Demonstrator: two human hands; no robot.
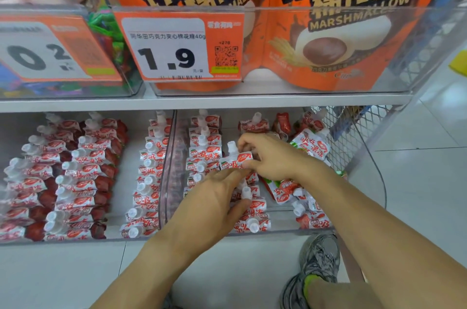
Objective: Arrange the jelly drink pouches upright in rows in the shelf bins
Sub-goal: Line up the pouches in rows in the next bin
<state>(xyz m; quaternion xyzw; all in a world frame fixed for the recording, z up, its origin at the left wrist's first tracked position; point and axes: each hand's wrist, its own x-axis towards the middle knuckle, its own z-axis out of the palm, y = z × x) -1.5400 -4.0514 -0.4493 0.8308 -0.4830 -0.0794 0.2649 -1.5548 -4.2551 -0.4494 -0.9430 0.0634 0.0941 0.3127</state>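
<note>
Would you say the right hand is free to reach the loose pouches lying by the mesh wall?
Probably not yet: the right hand is pinching a pouch together with the left hand. The loose pouches lie uncovered just beside it.

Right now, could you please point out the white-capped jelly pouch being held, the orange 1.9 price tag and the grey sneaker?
white-capped red-and-white jelly pouch (pixel 236 160): head view, printed front.
orange 1.9 price tag (pixel 166 58): head view, white number panel.
grey sneaker (pixel 319 255): head view, laced upper.

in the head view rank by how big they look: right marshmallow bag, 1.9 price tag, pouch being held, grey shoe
1. right marshmallow bag
2. 1.9 price tag
3. grey shoe, though it is nearer the camera
4. held pouch, partly hidden by fingers
</note>
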